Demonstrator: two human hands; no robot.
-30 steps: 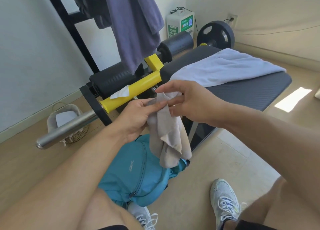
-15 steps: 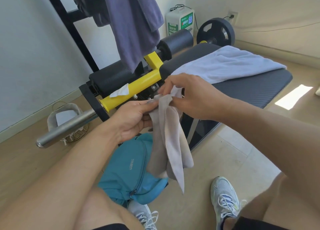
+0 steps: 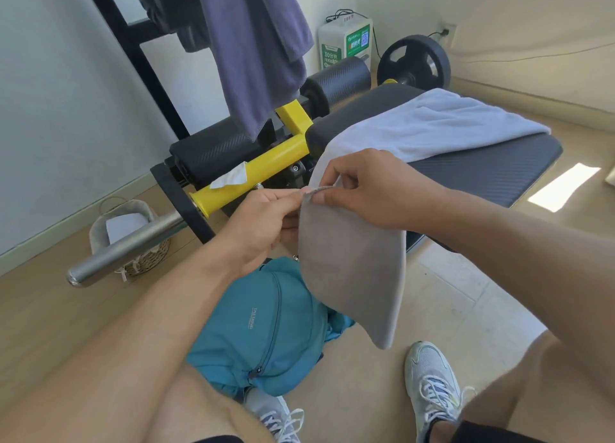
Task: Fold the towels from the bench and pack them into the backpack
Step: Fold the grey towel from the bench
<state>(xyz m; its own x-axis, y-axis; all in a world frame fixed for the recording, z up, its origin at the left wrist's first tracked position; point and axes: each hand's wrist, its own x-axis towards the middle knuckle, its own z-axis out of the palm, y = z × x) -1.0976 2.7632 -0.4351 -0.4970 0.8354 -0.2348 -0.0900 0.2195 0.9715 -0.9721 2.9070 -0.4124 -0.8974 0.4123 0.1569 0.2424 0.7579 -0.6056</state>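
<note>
While left hand and right hand pinch one grey towel | bench — one white towel | one backpack

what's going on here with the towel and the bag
A person is folding a small grey towel, pinching its top edge with the left hand and right hand so it hangs down flat. A teal backpack lies on the floor just below, between their feet. A pale blue towel is spread on the weight bench, not yet folded.
</note>
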